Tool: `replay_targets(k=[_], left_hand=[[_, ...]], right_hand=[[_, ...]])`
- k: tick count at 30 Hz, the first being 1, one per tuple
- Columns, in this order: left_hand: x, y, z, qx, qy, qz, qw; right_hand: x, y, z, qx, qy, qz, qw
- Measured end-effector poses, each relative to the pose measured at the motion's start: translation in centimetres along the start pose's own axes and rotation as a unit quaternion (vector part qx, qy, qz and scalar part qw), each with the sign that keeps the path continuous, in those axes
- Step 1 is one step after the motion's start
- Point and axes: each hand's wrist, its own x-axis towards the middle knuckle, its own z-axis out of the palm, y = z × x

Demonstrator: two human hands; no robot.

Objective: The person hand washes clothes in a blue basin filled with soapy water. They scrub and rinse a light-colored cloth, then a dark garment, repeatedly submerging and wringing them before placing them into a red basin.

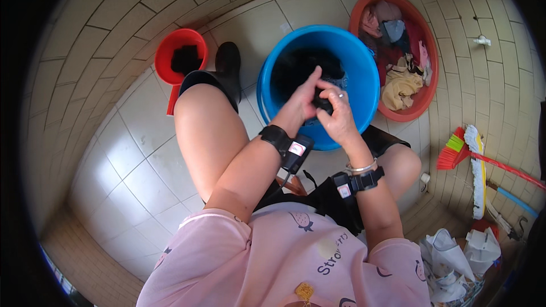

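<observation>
Over a blue plastic bucket [367,72] my two hands come close together. Dark wet cloth [323,103] is bunched between them; part of it is hidden by the fingers. My left hand [305,96] has its thumb raised and its palm against the cloth. Curled fingers of my right hand [339,115], one wearing a ring, grip the same cloth. Inside the bucket, more black fabric [298,66] lies in some water. Both wrists carry strapped black devices, and a bracelet is on the right one.
A red plastic dipper [160,62] holding dark cloth stands at left. An orange-red basin [433,72] of mixed clothes touches the bucket's right side. Rubber boots flank the bucket. A red broom [453,153], a mop head [477,179] and crumpled white bags [448,256] are at right.
</observation>
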Motion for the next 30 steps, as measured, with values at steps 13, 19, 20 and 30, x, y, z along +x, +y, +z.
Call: replay_targets(k=[13,19,20,30], left_hand=[[1.3,-3.5,1.1,0.003,0.181,0.178,0.967],[-1.3,-0.7,3.8,0.201,0.026,0.204,0.958],[-1.5,-0.6,3.9,0.213,-0.001,0.184,0.959],[1.5,-2.0,-1.5,-0.024,0.036,-0.05,0.998]], right_hand=[[3.6,5.6,2.8,-0.077,0.241,0.283,0.925],[2.6,6.6,-2.3,-0.054,0.125,0.241,0.961],[1.8,6.3,-3.0,0.056,0.121,0.199,0.971],[-2.6,1.2,0.5,-0.033,-0.015,0.017,0.999]])
